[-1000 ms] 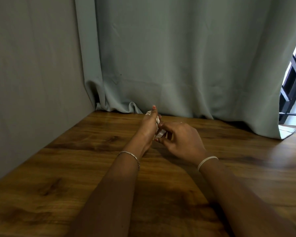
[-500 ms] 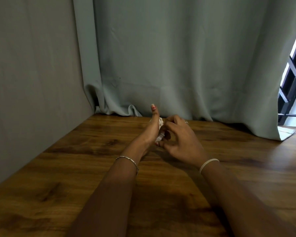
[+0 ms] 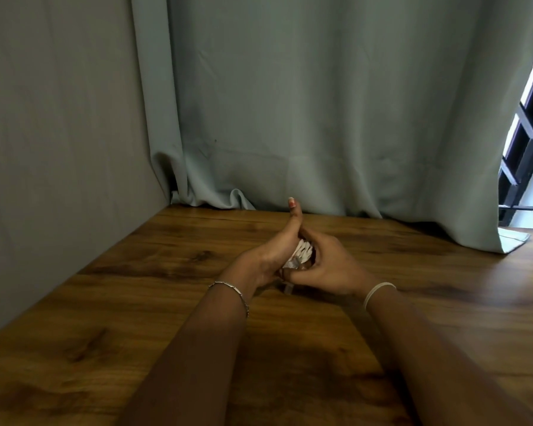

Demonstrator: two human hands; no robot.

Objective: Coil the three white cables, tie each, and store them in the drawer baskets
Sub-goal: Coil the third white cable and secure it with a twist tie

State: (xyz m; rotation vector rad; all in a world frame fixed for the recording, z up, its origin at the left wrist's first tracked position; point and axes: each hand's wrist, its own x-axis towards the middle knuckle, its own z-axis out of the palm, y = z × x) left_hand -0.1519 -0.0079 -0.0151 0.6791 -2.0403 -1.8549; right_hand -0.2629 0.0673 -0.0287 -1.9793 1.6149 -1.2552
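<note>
Daylight is entering only through the bright gap [image 3: 528,124] at the right edge, where glare is washing out detail, while the rest is sitting dim and muted. The curtain [image 3: 320,103] is catching soft, even light, and the wooden table [image 3: 136,302] is shining faintly on its right side. The left forearm [image 3: 203,348] and right forearm [image 3: 428,348] are casting a broad dark shadow between them. Wide-angle distortion is bending lines near the edges. The white cable [image 3: 302,252], shaded between the left hand [image 3: 274,256] and right hand [image 3: 330,265], is looking soft and smeared.

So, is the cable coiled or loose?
Coiled: cable shows as bunched white loops held between left hand and right hand. Tied or not, cannot tell.
</note>
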